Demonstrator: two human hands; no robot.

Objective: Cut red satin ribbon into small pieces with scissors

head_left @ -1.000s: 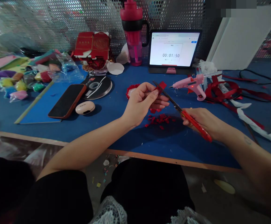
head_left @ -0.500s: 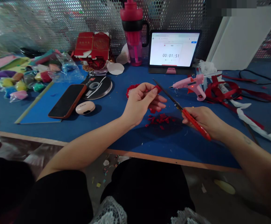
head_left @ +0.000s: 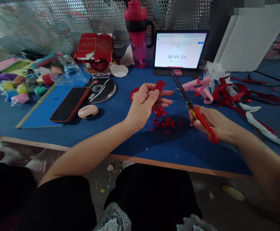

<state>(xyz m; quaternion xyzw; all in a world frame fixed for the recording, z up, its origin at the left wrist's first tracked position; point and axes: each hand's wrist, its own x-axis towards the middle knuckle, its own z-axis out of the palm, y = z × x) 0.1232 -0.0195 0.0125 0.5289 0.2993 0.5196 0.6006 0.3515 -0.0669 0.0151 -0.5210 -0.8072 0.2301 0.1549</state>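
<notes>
Between thumb and forefinger, my left hand (head_left: 146, 102) pinches a short piece of red ribbon (head_left: 159, 85) above the table. My right hand (head_left: 209, 122) is wrapped round the red-handled scissors (head_left: 204, 123), whose dark blades point up and away, apart from the ribbon. Small red scraps (head_left: 166, 123) lie in a loose pile below and between my hands. Behind my left hand a round red piece (head_left: 134, 94) shows only in part. The pink glue gun (head_left: 199, 87), with a small red light on it, lies just beyond the scissors.
A tablet (head_left: 180, 49) on a stand and a pink bottle (head_left: 138, 38) stand at the back. Red ribbon (head_left: 233, 93) lies tangled on the right. To the left are a phone (head_left: 69, 105), a pale pink case (head_left: 88, 111), a ribbon spool (head_left: 101, 90) and bagged colourful lumps (head_left: 21, 88).
The scissors have swung right, away from the red ribbon piece, and point more upright. My left hand has turned the ribbon up, so more of it shows.
</notes>
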